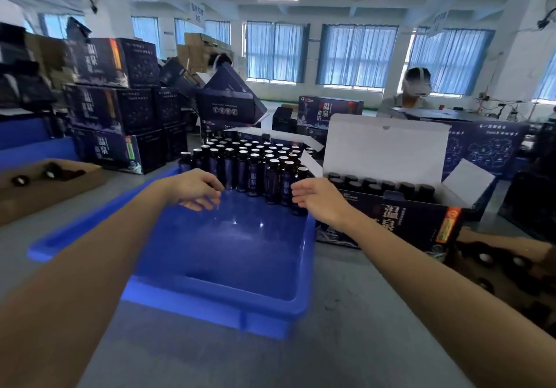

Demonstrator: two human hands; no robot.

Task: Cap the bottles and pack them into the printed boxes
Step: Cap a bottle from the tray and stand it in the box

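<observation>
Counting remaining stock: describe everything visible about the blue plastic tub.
The blue glossy plastic tub, rectangular with a thick rolled rim, sits flat on the grey table. Its near half is bare floor reflecting ceiling lights; its far half holds upright dark bottles packed in rows. The open printed box stands close by its right wall. The left hand and right hand hover above it, near the front bottles.

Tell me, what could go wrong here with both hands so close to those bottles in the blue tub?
The bottles stand tightly packed at the far end of the blue tub; a nudge from the left hand or right hand could topple a row. The open printed box beside the tub has a loose side flap that might snag a bottle on its way in.
</observation>
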